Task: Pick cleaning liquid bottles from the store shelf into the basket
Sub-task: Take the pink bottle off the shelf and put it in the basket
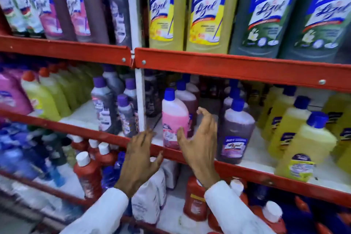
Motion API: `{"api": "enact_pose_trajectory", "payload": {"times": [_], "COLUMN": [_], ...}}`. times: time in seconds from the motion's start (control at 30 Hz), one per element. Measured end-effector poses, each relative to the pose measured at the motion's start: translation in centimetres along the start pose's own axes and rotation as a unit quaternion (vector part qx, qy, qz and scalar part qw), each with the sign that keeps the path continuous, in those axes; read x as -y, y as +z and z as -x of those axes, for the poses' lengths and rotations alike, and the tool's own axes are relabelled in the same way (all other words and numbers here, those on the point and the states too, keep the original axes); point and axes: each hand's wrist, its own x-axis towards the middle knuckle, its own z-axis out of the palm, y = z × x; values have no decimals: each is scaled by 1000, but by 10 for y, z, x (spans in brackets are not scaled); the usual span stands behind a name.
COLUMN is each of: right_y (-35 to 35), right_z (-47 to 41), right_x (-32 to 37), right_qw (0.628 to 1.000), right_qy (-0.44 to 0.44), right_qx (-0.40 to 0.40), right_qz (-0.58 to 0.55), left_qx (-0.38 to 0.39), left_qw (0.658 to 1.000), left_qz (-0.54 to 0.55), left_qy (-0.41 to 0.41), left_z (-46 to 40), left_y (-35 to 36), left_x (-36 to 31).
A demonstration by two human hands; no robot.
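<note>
Three red-edged tiers of store shelf (228,63) filling the view, split by a white upright post (135,24) running from 12 o'clock down to centre. On the top tier, tall bottles: yellow ones (208,9) at 12 to 1 o'clock, dark grey-green ones (266,11) at 2 o'clock, brownish-purple ones (79,5) at 10 to 11 o'clock, green ones (17,2) at the far 10 o'clock edge. On the middle tier, yellow blue-capped bottles (307,142) at 3 to 4 o'clock, a purple bottle (236,131) just right of centre, a pink bottle (174,118) with a blue cap at dead centre, standing upright near the front lip, grey purple-capped bottles (105,106) at 9 o'clock of centre, lime-yellow red-capped ones (43,99) further toward 9 o'clock. On the bottom tier, red white-capped bottles (87,173) at 7 to 8 o'clock, more red ones (195,199) at 6 o'clock, white packs (150,192) between them. Both hands raised from white sleeves (106,213) at 6 o'clock. Right hand (199,138) wide open, fingers curled in a C beside the pink bottle, thumb touching or just off its lower label, nothing gripped. Left hand (141,156) open and spread, empty, fingertips over the middle tier's front lip at 7 o'clock of the pink bottle. Strong blur at the edges; small label print unreadable.
</note>
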Motion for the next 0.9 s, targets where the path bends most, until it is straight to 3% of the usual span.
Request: {"api": "enact_pose_trajectory", "payload": {"times": [0.13, 0.3, 0.47, 0.7, 0.83, 0.9], "right_y": [48, 87, 81, 10, -39, -59], "right_z": [-2, -4, -10, -21, -34, -42], "right_x": [13, 14, 8, 29, 37, 34], "right_qw": [991, 981, 980, 972, 923, 849], "right_qy": [129, 176, 155, 72, 71, 86], "right_qx": [0, -45, -53, -87, -39, 15], "right_qz": [-37, -66, -111, -208, -377, -521], "left_qx": [70, 80, 79, 89, 99, 101], "left_qw": [997, 996, 996, 990, 987, 985], "left_qz": [-16, -31, -34, -83, -98, -103], "left_qy": [1, 23, 32, 73, 82, 90], "left_z": [1, 7, 4, -1, -3, -4], "left_y": [27, 42, 42, 45, 49, 50], "left_x": [19, 30, 32, 9, -9, -17]}}
